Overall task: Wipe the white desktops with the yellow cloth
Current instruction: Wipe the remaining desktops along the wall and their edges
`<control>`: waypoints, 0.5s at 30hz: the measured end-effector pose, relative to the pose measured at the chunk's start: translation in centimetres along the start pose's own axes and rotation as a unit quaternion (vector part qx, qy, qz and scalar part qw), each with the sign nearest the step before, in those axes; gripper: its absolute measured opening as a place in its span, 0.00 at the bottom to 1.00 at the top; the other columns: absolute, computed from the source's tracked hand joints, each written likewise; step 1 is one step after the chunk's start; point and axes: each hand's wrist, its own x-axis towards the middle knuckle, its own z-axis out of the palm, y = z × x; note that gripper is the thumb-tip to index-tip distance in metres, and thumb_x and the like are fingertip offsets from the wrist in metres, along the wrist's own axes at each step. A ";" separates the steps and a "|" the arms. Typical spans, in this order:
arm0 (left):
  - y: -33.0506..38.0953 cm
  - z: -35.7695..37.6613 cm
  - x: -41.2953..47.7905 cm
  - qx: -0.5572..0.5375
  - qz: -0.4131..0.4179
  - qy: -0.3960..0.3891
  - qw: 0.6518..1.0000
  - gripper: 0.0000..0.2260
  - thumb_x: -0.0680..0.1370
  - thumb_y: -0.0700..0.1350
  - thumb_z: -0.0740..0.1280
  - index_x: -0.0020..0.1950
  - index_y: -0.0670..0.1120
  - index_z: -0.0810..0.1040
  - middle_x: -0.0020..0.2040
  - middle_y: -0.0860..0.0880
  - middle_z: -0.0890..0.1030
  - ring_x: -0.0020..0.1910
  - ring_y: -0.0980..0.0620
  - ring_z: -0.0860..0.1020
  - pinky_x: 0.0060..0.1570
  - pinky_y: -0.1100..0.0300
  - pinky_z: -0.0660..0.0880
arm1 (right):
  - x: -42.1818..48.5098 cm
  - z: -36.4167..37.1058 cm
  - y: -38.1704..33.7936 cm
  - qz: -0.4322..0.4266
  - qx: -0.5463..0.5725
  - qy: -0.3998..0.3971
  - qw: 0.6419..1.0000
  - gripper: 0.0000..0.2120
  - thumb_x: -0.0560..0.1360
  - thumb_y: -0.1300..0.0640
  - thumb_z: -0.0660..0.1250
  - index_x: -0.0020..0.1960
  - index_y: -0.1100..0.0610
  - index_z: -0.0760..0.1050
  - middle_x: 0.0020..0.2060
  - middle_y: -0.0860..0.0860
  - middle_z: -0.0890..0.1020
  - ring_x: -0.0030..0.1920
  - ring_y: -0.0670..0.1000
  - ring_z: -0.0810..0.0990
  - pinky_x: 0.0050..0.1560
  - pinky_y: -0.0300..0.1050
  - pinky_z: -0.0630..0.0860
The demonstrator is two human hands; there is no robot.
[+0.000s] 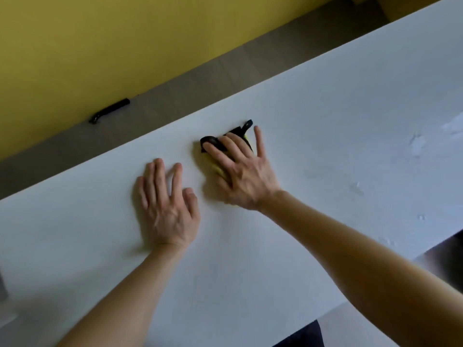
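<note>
1. Two bare forearms [120, 296] are seen coming in from the bottom edge, nearer than the yellow cloth [212, 164]. Both are stretched over the white desktop [325, 108].
2. The left hand [167, 209] is laid palm-down on the desktop, just left of the cloth and slightly nearer, with a gap between them. Its fingers [155, 176] are straight: the outer three are held close together, the index is set a little apart, and the thumb is angled toward the cloth. Nothing is held.
3. The right hand [243, 176] is pressed flat on top of the cloth. Its fingers are straight and spread, with the little finger splayed widest to the cloth's right. The thumb cannot be made out.
4. The cloth is bunched on the desktop under the right hand. Yellow fabric is shown at its near-left side and again at its far right. A black trim [213, 142] and a black loop [248, 123] are exposed on its far side.
5. Pale wet smears [416, 144] are seen on the desktop well to the right of the cloth.
6. Beyond the cloth, the desktop's far edge is bordered by a grey floor strip [175, 96].
7. Far left of the cloth, a black rod-shaped object [110, 110] is lying on that strip against the yellow wall [100, 33]. Its type cannot be told.
</note>
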 end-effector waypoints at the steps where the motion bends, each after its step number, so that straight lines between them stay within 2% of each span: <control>1: 0.0 -0.1 0.0 0.004 0.000 0.000 1.000 0.22 0.86 0.49 0.61 0.80 0.45 0.74 0.83 0.38 0.67 0.84 0.37 0.63 0.80 0.36 0.60 | -0.3 -0.3 2.6 0.011 -0.010 0.003 1.000 0.36 0.81 0.39 0.58 0.87 0.48 0.59 0.78 0.55 0.70 0.82 0.61 0.65 0.84 0.71 0.38; 2: 0.1 0.0 -0.1 0.004 0.000 0.000 1.000 0.22 0.86 0.49 0.60 0.80 0.45 0.74 0.83 0.38 0.67 0.84 0.36 0.63 0.80 0.36 0.60 | -0.5 -0.6 6.1 0.046 -0.016 0.014 0.999 0.36 0.81 0.38 0.58 0.87 0.47 0.59 0.78 0.56 0.70 0.82 0.61 0.64 0.84 0.71 0.39; 5: 0.0 0.2 -0.2 0.006 0.004 0.008 1.000 0.22 0.86 0.49 0.60 0.79 0.45 0.74 0.83 0.37 0.67 0.84 0.36 0.63 0.81 0.37 0.60 | -1.5 -1.7 16.8 0.235 0.020 0.044 0.971 0.36 0.81 0.36 0.56 0.86 0.47 0.59 0.80 0.60 0.67 0.85 0.64 0.56 0.85 0.69 0.43; 7: -0.2 0.5 -0.2 0.006 0.003 0.013 1.000 0.22 0.86 0.48 0.61 0.79 0.45 0.74 0.83 0.37 0.68 0.84 0.36 0.64 0.81 0.37 0.60 | -1.7 -2.0 18.7 0.307 0.036 0.054 0.949 0.37 0.79 0.37 0.56 0.86 0.49 0.60 0.80 0.62 0.67 0.84 0.65 0.57 0.84 0.70 0.46; 8: -0.3 0.6 -0.2 0.007 0.003 0.014 1.000 0.22 0.86 0.49 0.61 0.79 0.45 0.74 0.83 0.37 0.67 0.84 0.36 0.63 0.81 0.36 0.60 | -1.5 -1.4 17.4 0.314 0.039 0.062 0.947 0.39 0.78 0.37 0.58 0.86 0.52 0.61 0.79 0.64 0.67 0.83 0.67 0.59 0.84 0.70 0.48; 10: -0.3 0.6 -0.3 0.007 0.002 0.013 1.000 0.22 0.86 0.49 0.60 0.79 0.45 0.74 0.83 0.37 0.67 0.84 0.36 0.63 0.81 0.36 0.59 | -1.8 -0.1 11.0 0.278 0.043 0.080 0.956 0.40 0.79 0.36 0.61 0.86 0.54 0.62 0.79 0.66 0.66 0.83 0.68 0.60 0.84 0.69 0.48; 13: -0.4 0.8 -0.4 0.000 0.008 0.023 1.000 0.22 0.86 0.48 0.60 0.79 0.44 0.74 0.83 0.36 0.67 0.83 0.35 0.64 0.80 0.35 0.60 | -3.6 1.6 -0.5 0.076 0.078 0.035 0.993 0.39 0.80 0.38 0.64 0.86 0.53 0.62 0.83 0.64 0.64 0.85 0.66 0.57 0.85 0.67 0.48; 15: -0.4 0.9 -0.4 -0.004 0.008 0.025 1.000 0.22 0.86 0.48 0.60 0.79 0.44 0.74 0.83 0.36 0.67 0.83 0.35 0.64 0.80 0.35 0.61 | -4.4 1.7 -1.3 -0.032 0.085 0.011 0.996 0.37 0.80 0.40 0.63 0.86 0.52 0.63 0.83 0.63 0.65 0.85 0.64 0.58 0.85 0.66 0.50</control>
